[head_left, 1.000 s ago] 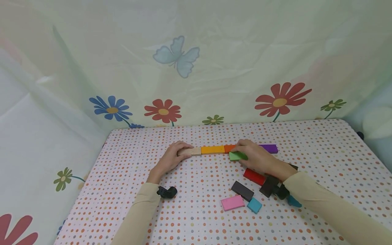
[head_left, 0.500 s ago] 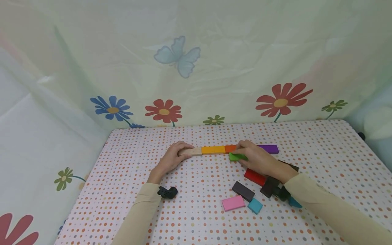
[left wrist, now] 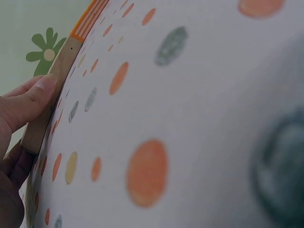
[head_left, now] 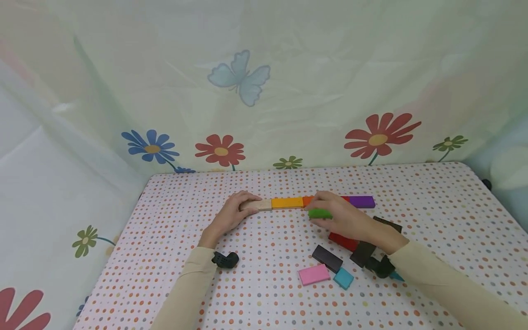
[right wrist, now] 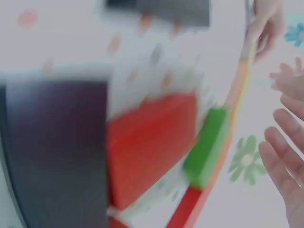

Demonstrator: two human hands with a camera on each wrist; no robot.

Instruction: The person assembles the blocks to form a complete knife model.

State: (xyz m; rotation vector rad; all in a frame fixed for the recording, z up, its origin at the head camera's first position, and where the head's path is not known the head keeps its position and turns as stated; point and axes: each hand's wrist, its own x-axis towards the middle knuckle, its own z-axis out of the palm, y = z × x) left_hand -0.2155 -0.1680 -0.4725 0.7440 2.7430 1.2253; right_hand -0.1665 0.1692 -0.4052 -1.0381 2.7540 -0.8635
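Note:
A row of coloured blocks lies across the back of the table. My left hand pinches the plain wooden block at its left end, thumb on the near face. To its right come a yellow-orange block, an orange block, a red block and a purple block. A green block sits against the near side of the row, partly overlapped by my right hand. In the right wrist view, that hand's spread fingers are apart from the green block.
Closer to me lie a loose red block, a dark grey block, a dark brown block, a pink block and a small blue block. Another dark block shows beyond the right wrist.
My right hand has loosened from the green block and shifted slightly toward me, so the row's red block now shows. The left hand has kept its place on the wooden block.

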